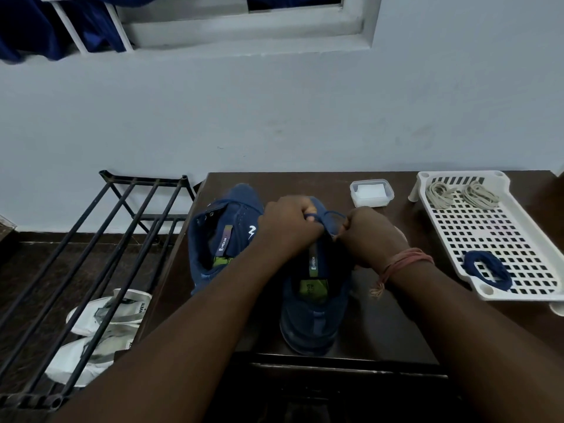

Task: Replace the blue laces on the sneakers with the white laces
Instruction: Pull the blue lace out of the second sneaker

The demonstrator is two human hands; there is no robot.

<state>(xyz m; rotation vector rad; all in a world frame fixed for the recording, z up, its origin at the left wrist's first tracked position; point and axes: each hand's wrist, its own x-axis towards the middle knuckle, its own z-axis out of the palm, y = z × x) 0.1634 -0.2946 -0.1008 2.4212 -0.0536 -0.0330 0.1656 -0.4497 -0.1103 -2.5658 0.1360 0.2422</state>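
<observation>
Two blue sneakers stand side by side on a dark table [381, 331]. The left sneaker [219, 236] has bare eyelets with no lace in them. Over the front of the right sneaker [314, 303], my left hand [288, 228] and my right hand [367, 238] both pinch its blue lace [328, 215], which loops between them. A coiled blue lace [488, 270] lies in the near part of a white perforated tray [500, 233]. Two bundles of white laces [464, 193] rest at the tray's far end.
A small clear lidded box [370, 193] sits behind the sneakers. A black metal shoe rack [100, 254] stands left of the table, with white shoes [100, 325] on the floor beneath it. A pale wall runs behind.
</observation>
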